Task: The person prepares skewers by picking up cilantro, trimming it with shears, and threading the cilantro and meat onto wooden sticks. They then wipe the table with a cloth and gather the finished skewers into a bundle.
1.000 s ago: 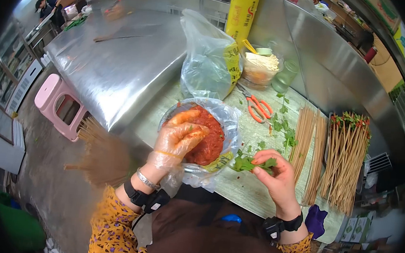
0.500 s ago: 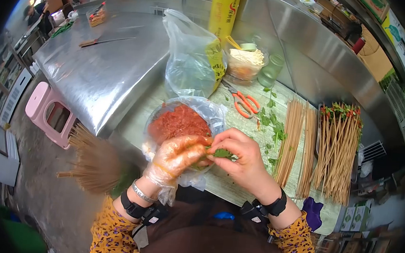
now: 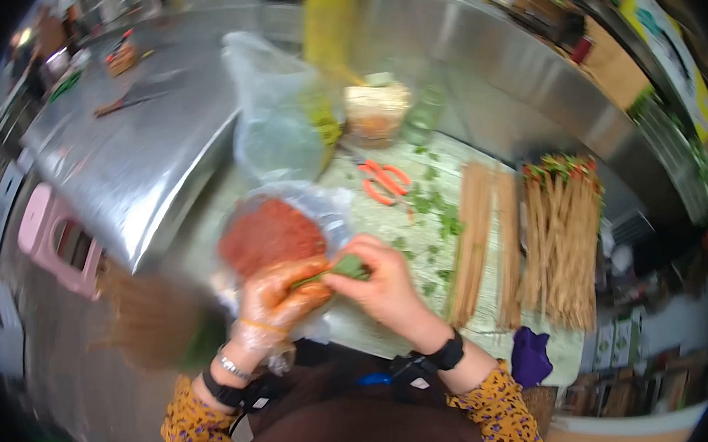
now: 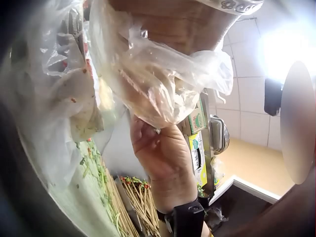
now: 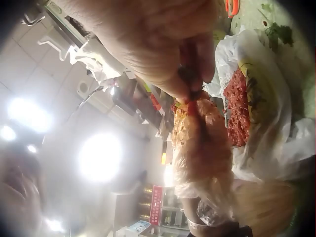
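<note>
My left hand (image 3: pixel 277 305), in a clear plastic glove smeared with red, curls its fingers at the near rim of a plastic-lined bowl (image 3: pixel 336 218) of red minced meat (image 3: pixel 273 235). Bare, my right hand (image 3: pixel 386 287) pinches a small bunch of coriander leaves (image 3: pixel 352 266) between thumb and fingers. The bunch's left end lies in the gloved fingers, so both hands meet on it. In the right wrist view, fingertips press together over the gloved hand (image 5: pixel 202 143), with something dark and red between them. The glove (image 4: pixel 163 89) hides the leaves in the left wrist view.
Loose coriander (image 3: pixel 427 198) and orange-handled scissors (image 3: pixel 384 182) lie beyond the bowl. Bare wooden skewers (image 3: pixel 474 240) and loaded skewers (image 3: pixel 557 256) lie to the right, near a purple cloth (image 3: pixel 531 357). Behind stand a plastic bag (image 3: pixel 270 121) and a tub of enoki mushrooms (image 3: pixel 376 109).
The right hand has brought the coriander leftward to the gloved left hand, which has drawn back from over the meat to the bowl's near rim. The head view has turned to the right.
</note>
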The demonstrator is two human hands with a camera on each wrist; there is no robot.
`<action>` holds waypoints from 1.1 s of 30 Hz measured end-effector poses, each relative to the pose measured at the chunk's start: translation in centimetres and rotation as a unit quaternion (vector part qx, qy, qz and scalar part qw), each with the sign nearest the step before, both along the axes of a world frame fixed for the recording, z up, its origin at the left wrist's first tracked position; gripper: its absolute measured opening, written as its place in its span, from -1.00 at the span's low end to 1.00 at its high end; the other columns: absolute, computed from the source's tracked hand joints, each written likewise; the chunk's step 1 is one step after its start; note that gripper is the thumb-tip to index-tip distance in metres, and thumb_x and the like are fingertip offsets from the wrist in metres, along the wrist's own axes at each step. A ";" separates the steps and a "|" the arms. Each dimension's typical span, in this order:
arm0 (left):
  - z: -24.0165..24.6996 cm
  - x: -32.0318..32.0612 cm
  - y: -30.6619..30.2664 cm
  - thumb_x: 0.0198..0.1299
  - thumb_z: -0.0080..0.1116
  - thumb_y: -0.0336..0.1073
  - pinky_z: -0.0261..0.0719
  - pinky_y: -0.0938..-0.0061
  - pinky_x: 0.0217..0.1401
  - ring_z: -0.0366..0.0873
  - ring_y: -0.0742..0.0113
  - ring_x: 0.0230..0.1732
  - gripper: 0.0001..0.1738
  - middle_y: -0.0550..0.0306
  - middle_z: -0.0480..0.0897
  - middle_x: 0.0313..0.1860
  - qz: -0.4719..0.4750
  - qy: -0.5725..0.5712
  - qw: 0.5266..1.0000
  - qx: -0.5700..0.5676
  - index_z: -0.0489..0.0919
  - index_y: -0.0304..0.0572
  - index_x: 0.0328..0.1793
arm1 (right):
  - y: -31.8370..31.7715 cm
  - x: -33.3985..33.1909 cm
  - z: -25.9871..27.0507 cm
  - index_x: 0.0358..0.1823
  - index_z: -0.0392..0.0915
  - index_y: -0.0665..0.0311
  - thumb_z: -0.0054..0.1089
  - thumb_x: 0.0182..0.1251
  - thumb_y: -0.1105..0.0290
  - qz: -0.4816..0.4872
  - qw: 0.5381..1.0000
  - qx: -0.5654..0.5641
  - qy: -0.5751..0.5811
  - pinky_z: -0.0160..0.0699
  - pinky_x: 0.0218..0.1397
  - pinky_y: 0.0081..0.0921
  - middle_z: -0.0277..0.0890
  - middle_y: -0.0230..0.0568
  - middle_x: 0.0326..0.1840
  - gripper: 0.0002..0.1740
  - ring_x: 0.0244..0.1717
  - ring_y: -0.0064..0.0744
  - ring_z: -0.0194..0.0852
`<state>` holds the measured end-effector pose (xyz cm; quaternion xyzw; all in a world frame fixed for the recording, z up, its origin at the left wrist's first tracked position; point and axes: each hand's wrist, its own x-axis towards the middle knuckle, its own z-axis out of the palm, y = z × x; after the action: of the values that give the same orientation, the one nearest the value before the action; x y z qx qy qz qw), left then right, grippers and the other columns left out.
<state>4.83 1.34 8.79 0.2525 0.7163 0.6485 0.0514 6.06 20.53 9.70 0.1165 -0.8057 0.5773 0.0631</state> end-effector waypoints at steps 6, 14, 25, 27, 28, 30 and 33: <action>-2.4 -0.9 -0.2 0.21 0.12 -0.60 0.66 0.51 -0.13 0.66 0.33 -0.23 -0.72 -0.04 0.65 -0.05 0.028 -0.180 0.977 0.110 0.57 -0.44 0.06 | 3.7 1.2 0.6 -0.12 0.60 0.28 0.33 0.19 0.48 -0.044 0.994 -0.085 -0.062 0.48 -0.23 -0.66 0.56 -0.39 -0.15 -0.78 -0.26 -0.69 0.48; -3.9 -1.8 0.9 0.17 0.13 -0.57 0.62 0.56 -0.19 0.61 0.40 -0.30 -0.70 0.01 0.65 -0.14 0.079 -0.117 0.975 0.173 0.58 -0.48 0.06 | 22.5 0.8 -4.7 -0.36 0.67 0.41 0.35 0.05 0.28 -0.349 0.779 0.493 -0.169 0.62 -0.27 -0.45 0.65 -0.02 -0.47 -0.72 -0.44 -0.27 0.66; -4.2 -2.0 0.7 0.15 0.18 -0.58 0.64 0.53 -0.17 0.62 0.38 -0.28 -0.70 -0.01 0.64 -0.08 0.093 -0.109 0.974 0.176 0.58 -0.49 0.04 | 24.2 2.1 -4.0 -0.45 0.54 0.28 0.23 0.23 0.32 -0.362 0.871 0.127 -0.306 0.35 -0.68 -0.55 0.49 -0.37 -0.67 -0.81 -0.70 -0.56 0.44; -4.6 -2.1 0.6 0.15 0.18 -0.58 0.65 0.53 -0.17 0.62 0.37 -0.29 -0.70 -0.02 0.64 -0.08 0.091 -0.101 0.977 0.168 0.58 -0.50 0.04 | 23.8 2.4 -3.6 -0.40 0.52 0.30 0.22 0.24 0.35 -0.358 0.882 0.107 -0.289 0.38 -0.66 -0.59 0.53 -0.34 -0.59 -0.83 -0.67 -0.58 0.47; -4.8 -2.1 0.5 0.15 0.18 -0.58 0.65 0.52 -0.17 0.62 0.36 -0.29 -0.70 -0.03 0.64 -0.09 0.090 -0.096 0.978 0.163 0.58 -0.51 0.05 | 23.8 2.5 -3.7 -0.40 0.54 0.33 0.22 0.23 0.36 -0.356 0.891 0.089 -0.269 0.40 -0.65 -0.59 0.56 -0.30 -0.56 -0.83 -0.65 -0.56 0.51; -4.4 -2.1 0.7 0.16 0.17 -0.59 0.65 0.51 -0.17 0.63 0.35 -0.29 -0.70 -0.03 0.64 -0.10 0.096 -0.099 0.976 0.170 0.57 -0.52 0.05 | 23.4 2.7 -3.1 -0.37 0.55 0.36 0.19 0.23 0.39 -0.338 0.910 -0.008 -0.241 0.43 -0.64 -0.60 0.60 -0.24 -0.49 -0.85 -0.59 -0.54 0.57; -4.9 -2.1 0.6 0.17 0.16 -0.60 0.66 0.49 -0.15 0.64 0.32 -0.26 -0.71 -0.05 0.64 -0.05 0.091 -0.099 0.974 0.181 0.57 -0.51 0.05 | 22.8 2.6 -2.7 -0.32 0.53 0.40 0.16 0.23 0.40 -0.357 0.902 0.055 -0.237 0.48 -0.59 -0.56 0.61 -0.21 -0.53 -0.84 -0.59 -0.50 0.59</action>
<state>2.76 1.93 3.92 0.1264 0.5980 0.7913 0.0160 8.65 43.29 7.04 -0.3157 -0.8151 0.4814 0.0657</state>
